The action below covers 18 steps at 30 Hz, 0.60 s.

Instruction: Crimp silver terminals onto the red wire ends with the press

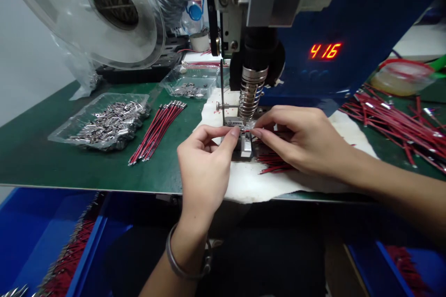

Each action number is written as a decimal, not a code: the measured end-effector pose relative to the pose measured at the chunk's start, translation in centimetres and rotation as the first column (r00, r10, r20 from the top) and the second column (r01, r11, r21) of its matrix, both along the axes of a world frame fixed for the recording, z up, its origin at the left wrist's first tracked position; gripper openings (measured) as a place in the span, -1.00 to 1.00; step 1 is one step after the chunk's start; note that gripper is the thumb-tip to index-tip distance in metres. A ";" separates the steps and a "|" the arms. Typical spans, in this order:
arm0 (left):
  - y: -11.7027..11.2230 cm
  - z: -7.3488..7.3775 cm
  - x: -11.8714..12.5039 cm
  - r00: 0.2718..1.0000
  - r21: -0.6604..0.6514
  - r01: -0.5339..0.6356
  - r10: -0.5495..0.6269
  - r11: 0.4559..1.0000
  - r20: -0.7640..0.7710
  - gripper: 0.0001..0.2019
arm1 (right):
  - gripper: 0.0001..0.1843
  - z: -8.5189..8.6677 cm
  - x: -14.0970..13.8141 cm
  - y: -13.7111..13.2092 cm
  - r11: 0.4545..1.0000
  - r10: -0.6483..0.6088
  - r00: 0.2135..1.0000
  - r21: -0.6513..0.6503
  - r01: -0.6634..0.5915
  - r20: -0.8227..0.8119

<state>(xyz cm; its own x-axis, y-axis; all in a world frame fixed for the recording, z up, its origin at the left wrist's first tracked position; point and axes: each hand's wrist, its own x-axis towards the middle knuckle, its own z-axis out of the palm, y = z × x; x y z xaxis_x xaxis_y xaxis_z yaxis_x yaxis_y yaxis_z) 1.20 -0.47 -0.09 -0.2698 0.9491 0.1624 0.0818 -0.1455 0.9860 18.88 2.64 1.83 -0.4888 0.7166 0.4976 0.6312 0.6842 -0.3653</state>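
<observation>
Left hand (205, 167) and right hand (299, 141) pinch one red wire (248, 130) at the press die (245, 145), mid-desk (87, 167) near the front edge (fingertips very close!). I'd hold it straight, with fingers outside.

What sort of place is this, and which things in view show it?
Probably a factory workbench where metal ends are pressed onto wires. A blue press machine with a red counter stands on the green bench, with a tray of metal terminals and bundles of red wires beside it.
</observation>
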 end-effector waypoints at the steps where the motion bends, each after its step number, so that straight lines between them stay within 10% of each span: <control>1: 0.0 0.0 0.0 1.000 0.001 0.000 0.000 1.000 0.001 -0.83 | -0.85 0.0 0.0 0.0 1.000 0.000 1.000 -0.006 0.000 -0.008; 18: 0.0 -0.1 -0.1 1.000 0.018 0.004 -0.004 1.000 -0.003 -0.82 | -0.89 0.3 -0.3 -0.3 0.997 -0.033 0.997 -0.074 0.028 -0.071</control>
<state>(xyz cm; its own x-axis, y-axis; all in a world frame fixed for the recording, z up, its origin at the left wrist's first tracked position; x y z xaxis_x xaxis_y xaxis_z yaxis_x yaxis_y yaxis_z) 1.14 -0.42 -0.23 -0.2658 0.9470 0.1805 0.0841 -0.1638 0.9829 18.57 2.31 2.08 -0.4313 0.7660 0.4767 0.6215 0.6353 -0.4585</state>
